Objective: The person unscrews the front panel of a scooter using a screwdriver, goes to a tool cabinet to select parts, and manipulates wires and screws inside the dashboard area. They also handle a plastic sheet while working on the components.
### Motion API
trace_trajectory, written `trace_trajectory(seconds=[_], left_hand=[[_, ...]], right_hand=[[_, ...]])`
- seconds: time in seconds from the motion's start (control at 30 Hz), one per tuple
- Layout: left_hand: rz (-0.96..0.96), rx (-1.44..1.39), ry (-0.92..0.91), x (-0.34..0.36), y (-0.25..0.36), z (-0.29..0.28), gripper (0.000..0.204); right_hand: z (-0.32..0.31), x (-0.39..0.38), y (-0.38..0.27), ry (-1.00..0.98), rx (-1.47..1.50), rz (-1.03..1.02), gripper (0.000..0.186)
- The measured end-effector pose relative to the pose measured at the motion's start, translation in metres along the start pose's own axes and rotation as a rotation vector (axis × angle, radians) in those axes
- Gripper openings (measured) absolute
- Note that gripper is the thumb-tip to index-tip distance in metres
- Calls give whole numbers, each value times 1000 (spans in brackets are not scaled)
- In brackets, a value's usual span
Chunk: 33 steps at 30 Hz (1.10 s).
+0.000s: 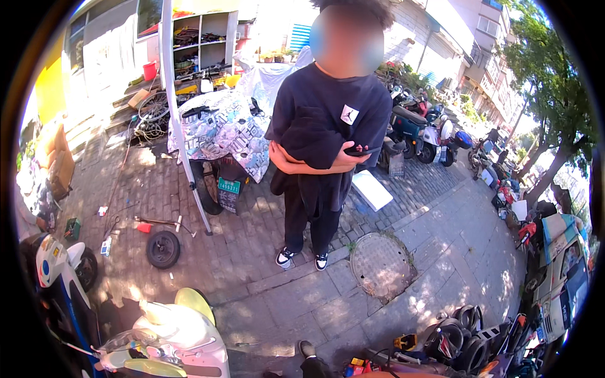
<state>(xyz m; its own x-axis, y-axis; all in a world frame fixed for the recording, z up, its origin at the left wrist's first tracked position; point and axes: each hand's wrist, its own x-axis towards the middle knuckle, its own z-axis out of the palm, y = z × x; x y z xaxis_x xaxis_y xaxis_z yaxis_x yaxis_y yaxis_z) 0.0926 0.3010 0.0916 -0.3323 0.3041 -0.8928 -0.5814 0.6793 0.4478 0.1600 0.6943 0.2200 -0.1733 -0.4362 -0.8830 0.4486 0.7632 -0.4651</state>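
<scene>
The wearer's own two hands lie outside the view, so whether their fingers are spread or clenched, and on what, cannot be told; a skin-toned strip (386,375) at the lower edge may be part of a forearm, though the rim shows too little of it; just beside it are small red-and-yellow packages (358,366), boxy and bright, to the right of the wearer's dark shoe (307,349); farther right lies a heap of dark parts (450,340); opposite stands another person (309,101), arms folded around a dark bundle (310,140), one hand (348,156) holding a dark, flat object (362,152); that person's dark shirt bears a white square patch (349,114) with a dark figure; a green plate (229,185) with pale characters shows below a patterned cover (220,129); a loose black wheel (163,249) lies flat on the paving (239,252).
</scene>
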Motion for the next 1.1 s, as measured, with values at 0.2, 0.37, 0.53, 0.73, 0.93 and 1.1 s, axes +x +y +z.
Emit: trace_trajectory(seconds=[0.2, 0.37, 0.53, 0.73, 0.93, 1.1], left_hand=[[-181, -122, -419, -59, -114, 39, 33], [-320, -335, -544, -85, -77, 50, 35], [-185, 0, -716, -38, -45, 52, 41], [-248, -696, 139, 124, -79, -25, 37], [-42, -970, 748, 314, -126, -86, 44], [206, -1089, 1012, 414, -165, -94, 51]], right_hand=[[42, 97, 85, -157, 256, -102, 53], [35, 108, 75, -289, 146, -110, 49], [-40, 141, 65, -532, 175, 62, 46], [-129, 316, 54, -121, 794, 54, 26], [-150, 521, -4, 334, 23, -230, 29], [-135, 645, -13, 363, -22, -432, 30]])
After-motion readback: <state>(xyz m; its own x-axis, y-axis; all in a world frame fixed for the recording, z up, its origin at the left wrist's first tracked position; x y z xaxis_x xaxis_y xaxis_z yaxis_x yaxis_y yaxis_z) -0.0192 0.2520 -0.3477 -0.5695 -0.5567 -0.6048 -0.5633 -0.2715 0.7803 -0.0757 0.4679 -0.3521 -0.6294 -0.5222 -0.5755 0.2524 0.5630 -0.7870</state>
